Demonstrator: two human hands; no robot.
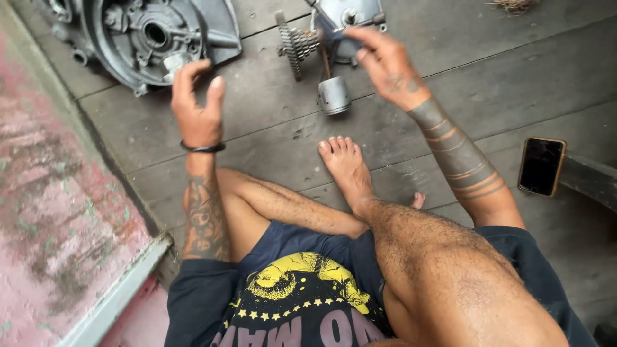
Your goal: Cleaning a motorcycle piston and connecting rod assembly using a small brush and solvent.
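Right grip (379,61) closed on half-hidden crank assembly (328,45), left grip (196,103) open, engine casing (154,35) cropped

Soft even daylight, faint shadows; right hand (385,64) slightly motion-blurred; edges perhaps distorted.

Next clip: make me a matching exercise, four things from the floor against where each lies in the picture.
Things:
1. grey metal engine casing
2. black smartphone with orange edge
3. small silver cylindrical piston
4. toothed metal gear stack

Places:
A. far right on the planks
B. just beyond the bare foot's toes
C. top left, beyond the left hand
D. top centre, left of the right hand

Pairs: 1-C, 2-A, 3-B, 4-D
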